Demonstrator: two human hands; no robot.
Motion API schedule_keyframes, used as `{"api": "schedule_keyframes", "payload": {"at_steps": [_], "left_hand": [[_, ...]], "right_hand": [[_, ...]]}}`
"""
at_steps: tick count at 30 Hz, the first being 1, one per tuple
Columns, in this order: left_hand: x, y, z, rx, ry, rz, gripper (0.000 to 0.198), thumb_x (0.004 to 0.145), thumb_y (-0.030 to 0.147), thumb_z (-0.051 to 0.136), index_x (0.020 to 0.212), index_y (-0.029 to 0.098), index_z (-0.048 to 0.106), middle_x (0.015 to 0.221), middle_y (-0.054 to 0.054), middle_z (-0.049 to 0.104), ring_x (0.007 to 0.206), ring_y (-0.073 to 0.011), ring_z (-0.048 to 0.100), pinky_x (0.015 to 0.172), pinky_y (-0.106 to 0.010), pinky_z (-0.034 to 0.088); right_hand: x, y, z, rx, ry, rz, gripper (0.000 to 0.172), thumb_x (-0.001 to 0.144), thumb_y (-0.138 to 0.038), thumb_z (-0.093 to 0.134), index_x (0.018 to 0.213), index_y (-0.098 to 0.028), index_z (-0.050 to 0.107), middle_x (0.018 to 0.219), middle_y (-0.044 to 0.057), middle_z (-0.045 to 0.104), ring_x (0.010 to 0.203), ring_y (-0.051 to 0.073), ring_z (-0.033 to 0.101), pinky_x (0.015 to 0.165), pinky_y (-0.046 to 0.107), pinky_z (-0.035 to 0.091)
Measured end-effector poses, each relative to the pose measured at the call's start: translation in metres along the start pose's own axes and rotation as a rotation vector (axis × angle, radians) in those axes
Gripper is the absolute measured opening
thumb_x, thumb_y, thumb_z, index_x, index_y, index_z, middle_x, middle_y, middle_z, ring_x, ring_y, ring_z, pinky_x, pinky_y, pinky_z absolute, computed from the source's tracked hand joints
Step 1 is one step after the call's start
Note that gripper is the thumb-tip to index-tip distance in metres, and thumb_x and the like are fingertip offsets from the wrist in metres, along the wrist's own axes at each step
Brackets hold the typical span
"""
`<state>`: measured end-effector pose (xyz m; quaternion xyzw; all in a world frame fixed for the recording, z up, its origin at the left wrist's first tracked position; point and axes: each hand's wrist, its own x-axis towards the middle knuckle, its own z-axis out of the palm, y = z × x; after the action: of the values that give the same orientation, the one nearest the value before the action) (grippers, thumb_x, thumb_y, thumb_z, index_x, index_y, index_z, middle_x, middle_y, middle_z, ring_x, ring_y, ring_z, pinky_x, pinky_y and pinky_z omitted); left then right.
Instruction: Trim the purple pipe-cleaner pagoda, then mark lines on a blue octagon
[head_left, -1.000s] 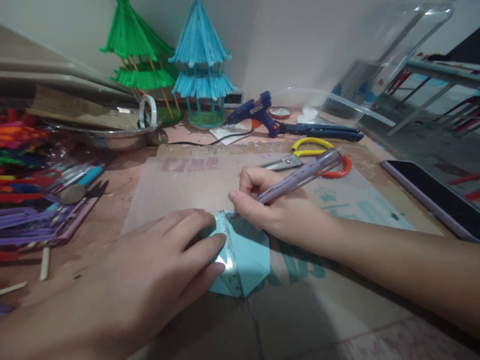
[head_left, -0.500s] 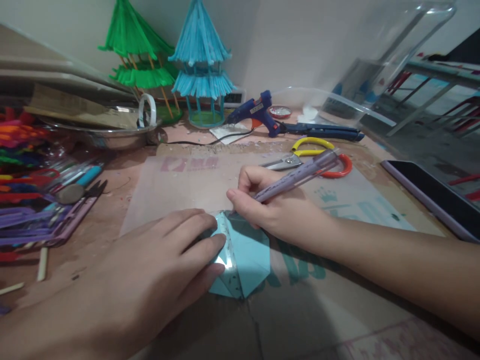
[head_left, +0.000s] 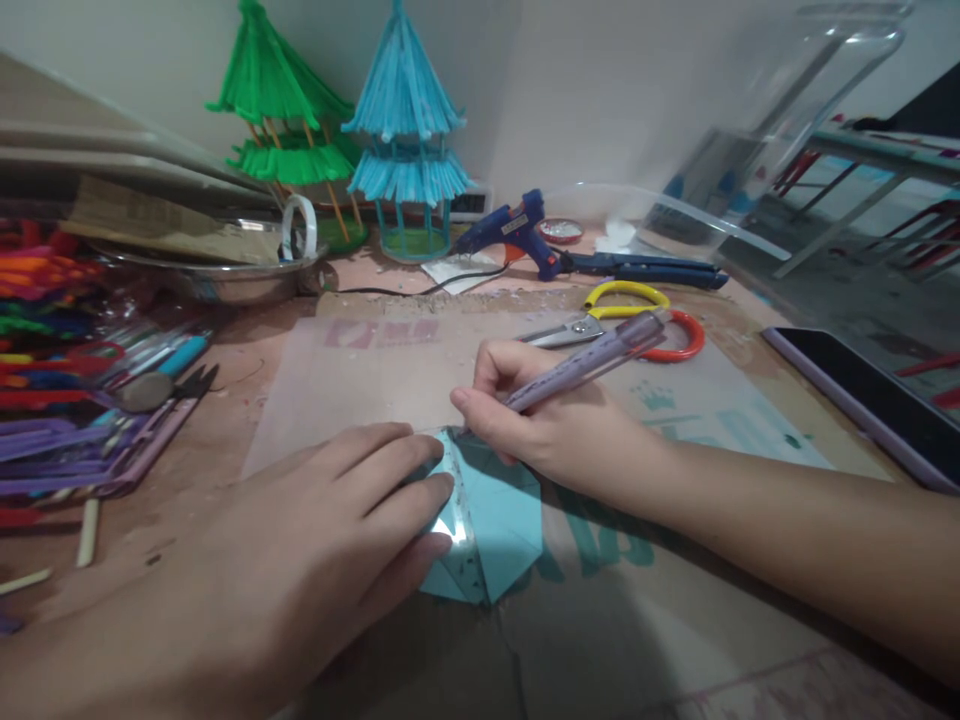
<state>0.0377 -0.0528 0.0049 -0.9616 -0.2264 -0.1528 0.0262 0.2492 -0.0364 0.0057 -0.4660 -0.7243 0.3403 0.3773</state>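
A light blue paper piece with several straight edges (head_left: 508,535) lies in front of me, faint lines on its right half. Across its middle runs a clear ruler (head_left: 466,560) with dark marks along its edge. My left hand (head_left: 352,520) lies over the ruler and the paper's left side, its fingers stretched out and pressing down. A purple pen (head_left: 581,360) is pinched in my right hand (head_left: 525,405), slanting up to the right. The pen's tip is hidden behind my fingers, near the ruler's far end.
Scissors (head_left: 645,300) with yellow and red handles lie beyond my right hand. Behind them rests a blue glue gun (head_left: 517,235). A phone (head_left: 870,400) is at the right edge. Green (head_left: 281,110) and blue (head_left: 405,130) model towers stand at the back. Pens and tools (head_left: 112,420) crowd the left.
The pen has tipped slightly, its upper end a little lower and further left. Both hands stay at nearly the same place on the ruler and paper. The whole view shifts slightly.
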Motion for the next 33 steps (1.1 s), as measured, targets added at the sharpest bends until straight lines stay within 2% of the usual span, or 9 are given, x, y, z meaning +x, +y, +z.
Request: {"api": "schedule_keyframes", "payload": {"at_steps": [24, 33], "left_hand": [[-0.0011, -0.0007, 0.0012, 0.044, -0.006, 0.023, 0.03, 0.103, 0.022, 0.038, 0.104, 0.016, 0.067, 0.106, -0.01, 0.072, 0.1, -0.026, 0.066, 0.084, -0.038, 0.056], [-0.0002, -0.0016, -0.0002, 0.015, 0.003, 0.022, 0.03, 0.103, 0.024, 0.039, 0.102, 0.017, 0.069, 0.103, -0.009, 0.072, 0.1, -0.0262, 0.066, 0.085, -0.039, 0.054]], "right_hand": [[0.0012, 0.0011, 0.0014, 0.006, 0.006, -0.021, 0.028, 0.088, -0.025, 0.056, 0.066, -0.022, 0.04, 0.059, -0.006, 0.042, 0.058, 0.011, 0.043, 0.056, 0.024, 0.035], [0.0012, 0.0026, -0.0003, 0.022, 0.011, -0.013, 0.028, 0.089, -0.026, 0.057, 0.066, -0.023, 0.041, 0.053, -0.007, 0.045, 0.051, 0.01, 0.042, 0.052, 0.024, 0.035]]}}
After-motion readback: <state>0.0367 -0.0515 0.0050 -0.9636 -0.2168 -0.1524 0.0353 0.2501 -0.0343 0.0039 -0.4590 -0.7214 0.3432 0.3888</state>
